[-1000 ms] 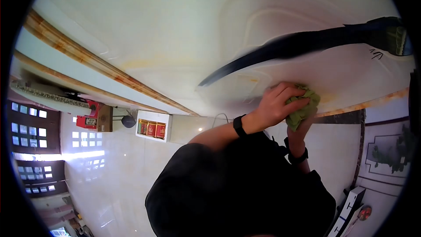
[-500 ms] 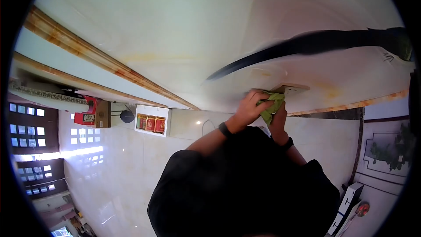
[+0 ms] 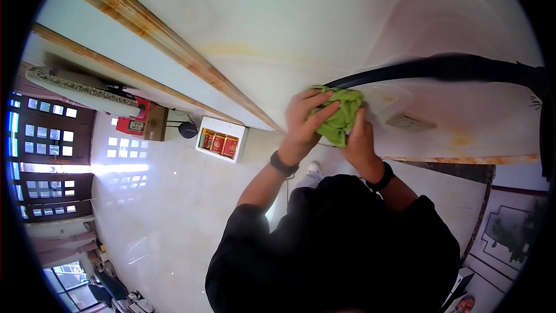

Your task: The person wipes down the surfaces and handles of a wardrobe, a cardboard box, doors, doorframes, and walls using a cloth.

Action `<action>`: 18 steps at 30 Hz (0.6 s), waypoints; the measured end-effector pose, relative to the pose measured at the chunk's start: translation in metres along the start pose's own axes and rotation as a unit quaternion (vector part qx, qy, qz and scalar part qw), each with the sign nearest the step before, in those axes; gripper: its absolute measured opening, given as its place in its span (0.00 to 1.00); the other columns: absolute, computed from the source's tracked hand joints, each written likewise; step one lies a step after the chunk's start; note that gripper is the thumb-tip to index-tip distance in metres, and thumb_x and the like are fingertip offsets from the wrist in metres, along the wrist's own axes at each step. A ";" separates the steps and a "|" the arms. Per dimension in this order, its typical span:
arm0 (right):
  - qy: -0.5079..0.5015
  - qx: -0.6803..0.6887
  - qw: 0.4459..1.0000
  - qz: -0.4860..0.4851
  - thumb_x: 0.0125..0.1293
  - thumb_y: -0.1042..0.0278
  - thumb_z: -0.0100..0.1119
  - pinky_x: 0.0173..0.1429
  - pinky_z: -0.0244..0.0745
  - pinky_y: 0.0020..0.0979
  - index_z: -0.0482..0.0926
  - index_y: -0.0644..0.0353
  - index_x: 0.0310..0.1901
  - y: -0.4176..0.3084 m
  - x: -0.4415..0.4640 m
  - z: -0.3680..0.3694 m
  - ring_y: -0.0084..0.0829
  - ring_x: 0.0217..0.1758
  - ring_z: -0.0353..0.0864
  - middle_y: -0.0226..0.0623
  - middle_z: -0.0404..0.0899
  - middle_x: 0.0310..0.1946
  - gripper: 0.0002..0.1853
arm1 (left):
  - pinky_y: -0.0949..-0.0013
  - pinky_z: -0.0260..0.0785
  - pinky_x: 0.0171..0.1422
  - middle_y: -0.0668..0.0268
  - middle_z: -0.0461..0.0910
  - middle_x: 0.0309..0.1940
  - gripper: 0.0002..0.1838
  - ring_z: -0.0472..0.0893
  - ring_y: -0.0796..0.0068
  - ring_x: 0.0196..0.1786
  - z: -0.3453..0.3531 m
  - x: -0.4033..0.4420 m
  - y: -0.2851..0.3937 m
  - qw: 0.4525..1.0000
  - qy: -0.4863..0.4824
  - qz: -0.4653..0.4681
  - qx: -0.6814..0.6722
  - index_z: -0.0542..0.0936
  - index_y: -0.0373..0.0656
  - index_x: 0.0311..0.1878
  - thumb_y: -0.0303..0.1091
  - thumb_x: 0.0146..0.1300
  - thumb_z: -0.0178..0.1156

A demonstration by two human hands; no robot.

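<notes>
A crumpled green cloth [image 3: 340, 117] is bunched between my two hands in front of the glossy, pale marbled wall [image 3: 278, 17]. My left hand [image 3: 304, 119] has its fingers spread over the cloth's left side and upper edge, gripping it. My right hand [image 3: 360, 144] holds the cloth from its lower right. A dark curved band [image 3: 428, 69] on the wall runs right from just above the cloth. To the right of my hands, a socket plate [image 3: 408, 123] sticks out from the wall. Whether the cloth touches the wall I cannot tell.
A white box [image 3: 222, 139] with red packets stands on the shiny tiled floor [image 3: 168, 197] at left. Near it are a cardboard box [image 3: 155, 123] and a dark round-topped stool [image 3: 187, 130]. Brown marbled trim [image 3: 174, 46] edges the wall.
Both hands have moved left and slightly up with the cloth, away from the socket plate, which now shows fully. The camera view has shifted, and a shoe shows below.
</notes>
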State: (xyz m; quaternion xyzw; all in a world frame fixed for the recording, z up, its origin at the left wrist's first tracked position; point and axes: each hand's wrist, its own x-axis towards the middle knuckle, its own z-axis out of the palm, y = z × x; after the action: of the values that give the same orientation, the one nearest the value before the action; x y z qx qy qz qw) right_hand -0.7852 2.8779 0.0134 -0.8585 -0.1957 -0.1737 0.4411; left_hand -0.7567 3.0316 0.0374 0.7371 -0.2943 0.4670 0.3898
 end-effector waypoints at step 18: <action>-0.002 -0.027 0.999 0.039 0.56 0.72 0.69 0.42 0.77 0.44 0.62 0.70 0.57 0.035 -0.030 0.024 0.56 0.41 0.82 0.55 0.80 0.41 0.31 | 0.60 0.74 0.48 0.64 0.81 0.48 0.17 0.80 0.59 0.47 0.018 -0.060 -0.030 0.999 -0.037 0.002 -0.040 0.85 0.50 0.43 0.29 0.47 0.65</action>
State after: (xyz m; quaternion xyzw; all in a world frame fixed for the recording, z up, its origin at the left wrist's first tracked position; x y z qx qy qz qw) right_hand -0.7906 2.8732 -0.0376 -0.8775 -0.1581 -0.1595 0.4238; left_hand -0.7478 3.0367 -0.0315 0.7373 -0.3285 0.4280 0.4065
